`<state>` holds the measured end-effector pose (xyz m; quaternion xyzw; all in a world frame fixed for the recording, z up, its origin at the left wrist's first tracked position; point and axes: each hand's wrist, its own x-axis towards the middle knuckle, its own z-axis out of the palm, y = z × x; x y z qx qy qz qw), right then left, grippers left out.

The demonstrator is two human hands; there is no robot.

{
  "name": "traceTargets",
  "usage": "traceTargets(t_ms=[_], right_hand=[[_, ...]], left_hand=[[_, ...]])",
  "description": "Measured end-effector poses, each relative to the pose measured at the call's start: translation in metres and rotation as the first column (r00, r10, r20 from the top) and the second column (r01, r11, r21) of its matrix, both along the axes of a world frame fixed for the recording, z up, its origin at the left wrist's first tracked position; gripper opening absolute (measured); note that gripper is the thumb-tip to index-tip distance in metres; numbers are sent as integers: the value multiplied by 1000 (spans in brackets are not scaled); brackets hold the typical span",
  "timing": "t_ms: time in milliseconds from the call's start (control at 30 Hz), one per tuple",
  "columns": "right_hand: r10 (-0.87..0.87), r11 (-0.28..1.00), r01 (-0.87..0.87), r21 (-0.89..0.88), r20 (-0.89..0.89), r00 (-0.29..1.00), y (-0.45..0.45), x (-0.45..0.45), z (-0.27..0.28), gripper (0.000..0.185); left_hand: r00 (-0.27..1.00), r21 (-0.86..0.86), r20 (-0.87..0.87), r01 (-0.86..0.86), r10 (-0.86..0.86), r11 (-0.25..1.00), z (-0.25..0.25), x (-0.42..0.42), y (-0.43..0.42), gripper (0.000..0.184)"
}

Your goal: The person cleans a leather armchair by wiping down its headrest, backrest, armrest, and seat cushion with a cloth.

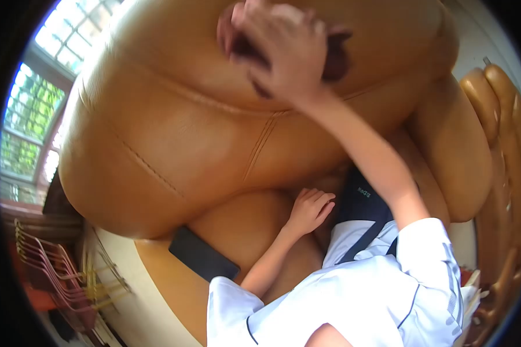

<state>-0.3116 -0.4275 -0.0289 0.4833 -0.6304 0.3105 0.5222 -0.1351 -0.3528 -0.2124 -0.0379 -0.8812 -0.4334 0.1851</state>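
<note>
My right hand (283,52) is stretched far forward, its fingers pressed round a dark red cloth (337,55) on the brown leather surface (185,133). Motion blurs these fingers a little. Parts of the cloth stick out on both sides of the hand. Nearer to me, my left hand (312,209) rests against the lower brown leather, holding nothing, with its thumb apart from the slightly bent fingers. A flat black object (204,254) lies on the leather to the left of my left forearm.
Dark fabric with small lettering (362,196) is beside my left hand. Metal-framed chairs (63,277) stand at the lower left, below a barred window (29,110). More padded brown furniture (498,115) is on the right.
</note>
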Motion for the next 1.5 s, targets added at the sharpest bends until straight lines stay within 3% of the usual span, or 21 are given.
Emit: traceTargets(t_ms=[200,267,300,333,400,467,533,567,600,667,733,800,900,967,1033,1100,1167,1233,1333,1433,1500], right_hand=[[-1,1000,1,11,5,1000,64,-12,-125,66],[-146,989,116,96,416,897,88,-8,-152,63],[-5,943,181,-278,533,846,85,-21,-149,61],[187,757,274,-593,598,780,72,-24,-141,59],[6,700,501,-510,705,709,79,-48,-117,56],[245,712,208,-671,515,821,82,-64,-61,52],[469,798,-142,-585,456,757,83,-71,-2,48],[102,912,64,-405,376,921,76,-91,18,47],[-266,917,312,-249,199,943,65,-113,32,47],[-370,864,416,-285,203,907,51,-148,55,51],[-425,845,503,-182,344,837,50,-167,88,50],[-481,791,595,-139,459,747,54,-188,95,53],[-431,790,606,-99,613,662,67,-210,113,58],[-384,829,544,-127,577,721,74,-239,112,60],[-365,855,497,-144,515,776,90,-256,107,48],[-434,826,558,-84,537,723,112,-272,103,64],[-332,860,473,-190,494,804,139,-319,87,63],[-423,778,606,-164,577,699,164,-348,70,64],[-298,797,536,-280,589,751,197,-387,43,63],[-112,752,449,-482,578,808,213,-381,18,61],[-138,723,462,-514,547,825,214,-355,-1,59]], left_hand=[[1000,-211,25,-11,17,977,-5,-19,-6,14],[998,-188,-4,-58,59,980,-19,-19,-8,14],[997,-150,22,-64,69,987,-22,-31,-1,14],[995,-115,60,-70,77,991,-23,-35,-4,15],[982,-84,173,-64,77,994,-17,-46,-6,16],[993,-109,84,95,-86,989,-13,-66,11,16],[963,-81,48,268,-265,960,-19,-74,29,15],[937,-41,56,348,-346,937,-25,-75,37,15],[929,-37,52,368,-366,929,-38,-73,38,15],[847,-337,322,520,-423,785,-57,-74,32,15],[871,-299,219,489,-440,819,-64,-81,32,16],[921,-92,103,385,-376,918,-52,-85,37,16],[933,-29,108,349,-344,937,-53,-90,31,17],[945,-72,177,292,-276,954,-57,-95,21,19],[946,-99,212,272,-246,957,-56,-98,16,20],[944,-81,204,282,-261,956,-52,-95,17,20],[932,-94,246,295,-265,951,-52,-92,16,20],[942,-110,218,284,-256,952,-61,-97,17,20],[954,-122,159,276,-255,954,-70,-92,18,21],[957,-151,174,257,-230,955,-60,-93,15,21],[955,-198,158,278,-249,940,-65,-92,17,21]])
